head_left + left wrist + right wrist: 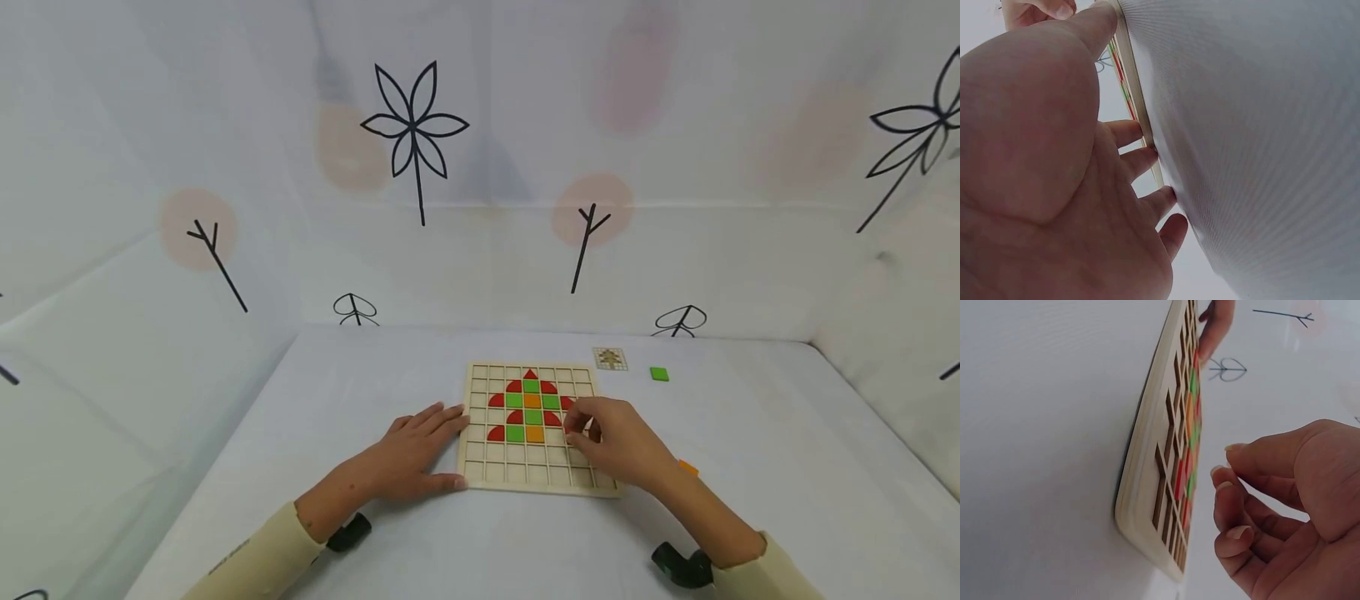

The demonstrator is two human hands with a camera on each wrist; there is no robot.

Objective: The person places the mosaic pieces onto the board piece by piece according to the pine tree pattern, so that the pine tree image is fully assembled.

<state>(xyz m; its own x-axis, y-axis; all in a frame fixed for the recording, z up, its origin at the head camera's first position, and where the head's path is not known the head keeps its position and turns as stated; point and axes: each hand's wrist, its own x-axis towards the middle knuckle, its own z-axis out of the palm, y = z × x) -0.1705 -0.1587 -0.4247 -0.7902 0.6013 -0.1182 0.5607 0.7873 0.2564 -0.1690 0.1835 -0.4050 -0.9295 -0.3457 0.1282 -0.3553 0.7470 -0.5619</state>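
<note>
A square wooden grid board [495, 475] lies on the white table, with red, green and orange pieces forming a tree shape. Spread fingers of my left hand [416, 454] touch the board's left edge, thumb near its front corner. Over the right side of the board hovers my right hand [618, 437], its fingers loosely bent. In the right wrist view, the right hand [1291, 494] has thumb and fingertips close together with no piece visible between them, apart from the board. A red piece [1180, 479] sits in the grid near those fingertips. Some right-side cells are hidden by the right hand.
A small pattern card [610, 358] lies behind the board's right corner, with a green square tile [659, 374] to its right. An orange piece [687, 468] shows partly behind the right forearm. White printed cloth [487, 250] rises behind the table.
</note>
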